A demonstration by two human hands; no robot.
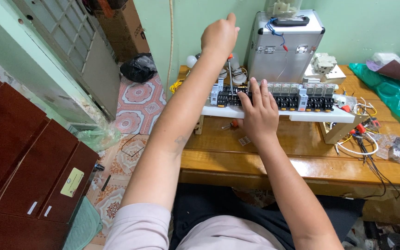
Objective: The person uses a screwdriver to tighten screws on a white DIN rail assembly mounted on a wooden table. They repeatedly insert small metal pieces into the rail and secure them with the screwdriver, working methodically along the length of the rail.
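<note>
my right hand [257, 113] lies flat and open on the stiff, fiddly relay row [274, 95], steadying its white rail [320, 114], while my left hand [219, 36] closes on the slim screwdriver [230, 74].

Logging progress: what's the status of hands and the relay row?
Left hand grips upright screwdriver. Right hand flat on black relay row on white board. Nothing obstructing.

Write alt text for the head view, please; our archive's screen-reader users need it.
A person's left hand holds a screwdriver upright over a row of relay modules on a white rail, while the right hand presses flat on the row. The rail sits on a wooden table, a silver case behind.
</note>
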